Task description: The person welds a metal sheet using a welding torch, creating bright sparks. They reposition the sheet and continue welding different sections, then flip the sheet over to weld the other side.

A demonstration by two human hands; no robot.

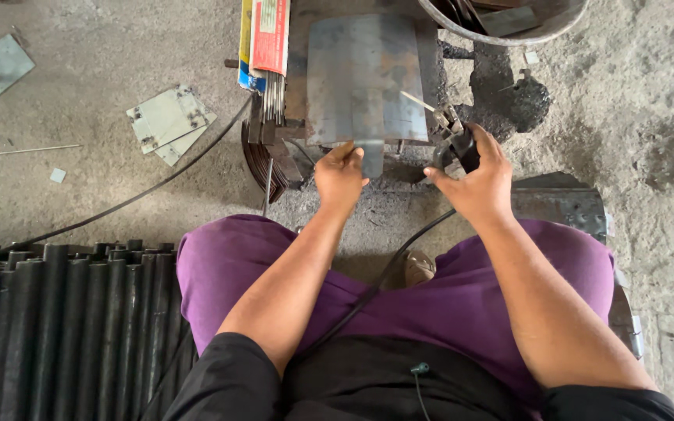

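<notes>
Steel sheet (364, 78) pinched by left hand (340, 176); right hand (473, 181) grip wrapped round electrode holder (457, 142) — bucket (544, 35) w/ metal scraps.

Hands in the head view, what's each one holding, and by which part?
Left hand grips the curved metal sheet at its narrow bottom tab. Right hand holds the welding electrode holder by its black handle.
</notes>
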